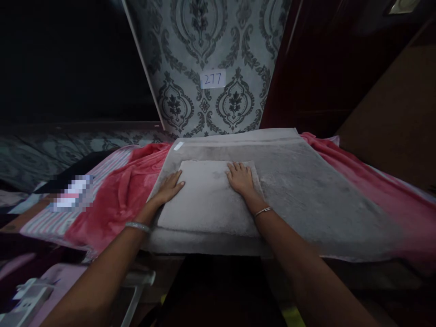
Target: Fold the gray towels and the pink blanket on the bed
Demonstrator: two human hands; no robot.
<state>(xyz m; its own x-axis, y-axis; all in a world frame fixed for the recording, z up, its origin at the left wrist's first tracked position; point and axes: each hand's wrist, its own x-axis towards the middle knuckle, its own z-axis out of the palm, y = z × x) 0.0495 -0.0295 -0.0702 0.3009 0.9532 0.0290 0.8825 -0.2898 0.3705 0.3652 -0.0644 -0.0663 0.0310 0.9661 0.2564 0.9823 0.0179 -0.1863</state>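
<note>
A pale, folded square of plush cloth [207, 200] lies flat on a larger grey towel [306, 200]. My left hand [169, 186] rests at the square's upper left edge, fingers stretched out and thumb on the pale cloth. Flat near its upper right corner lies my right hand [240, 177], with the fingers spread. Neither hand grips anything. Beneath the grey towel, a red plush blanket [126, 186] shows on the left and again on the right. A small white tag sits at the grey towel's far left corner.
Striped cloth [98, 181] borders the red blanket on the left, with a blurred-out item on it. A patterned wall [211, 109] bearing a paper marked 277 [213, 79] stands behind. A large dark screen [68, 63] is at left, and a white power strip [30, 297] at lower left.
</note>
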